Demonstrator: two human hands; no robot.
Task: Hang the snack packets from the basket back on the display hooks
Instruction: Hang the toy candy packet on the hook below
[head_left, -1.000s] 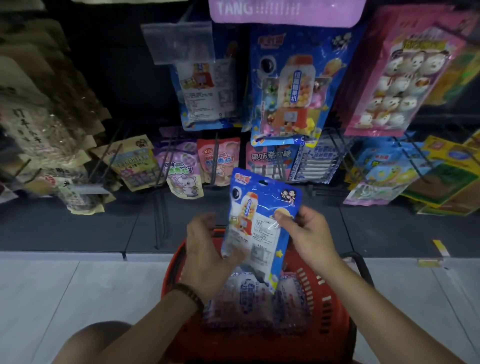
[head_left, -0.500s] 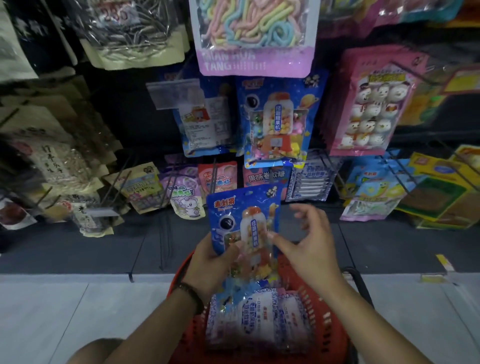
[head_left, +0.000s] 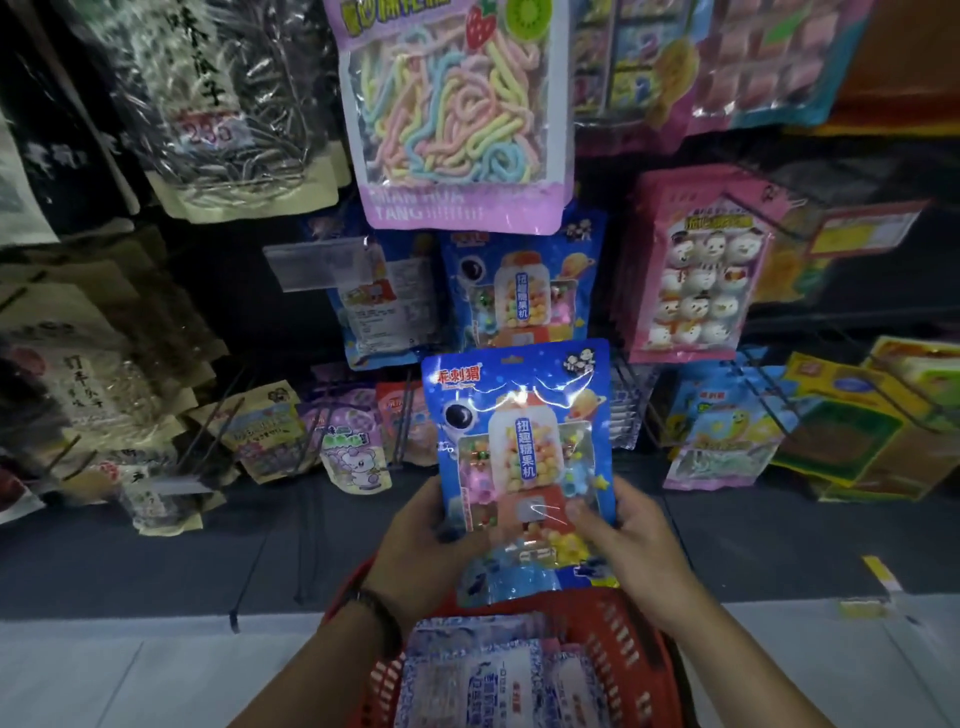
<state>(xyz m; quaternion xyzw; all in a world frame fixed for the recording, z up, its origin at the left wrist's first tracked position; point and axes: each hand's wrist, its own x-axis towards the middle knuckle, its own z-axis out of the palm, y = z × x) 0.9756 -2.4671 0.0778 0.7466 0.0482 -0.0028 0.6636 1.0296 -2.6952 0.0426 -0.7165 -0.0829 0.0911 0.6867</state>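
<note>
A blue candy-machine packet (head_left: 524, 441) stands upright, front toward me, above the red basket (head_left: 618, 654). My left hand (head_left: 421, 551) grips its lower left edge and my right hand (head_left: 634, 540) grips its lower right edge. Just behind it, identical blue packets (head_left: 519, 291) hang on a display hook. Inside the basket lie several white-and-blue packets (head_left: 493, 675).
A pink rainbow-candy bag (head_left: 457, 109) hangs above the blue packets. Pink snowman packets (head_left: 696, 270) hang to the right, seed bags (head_left: 208, 104) to the left. Bare wire hooks (head_left: 218, 415) jut out low on the left. Smaller packets (head_left: 353, 457) fill the bottom row.
The packet was turned from back to front and lifted toward the hanging blue packets. My right hand took hold of its lower right edge. My view tilted upward.
</note>
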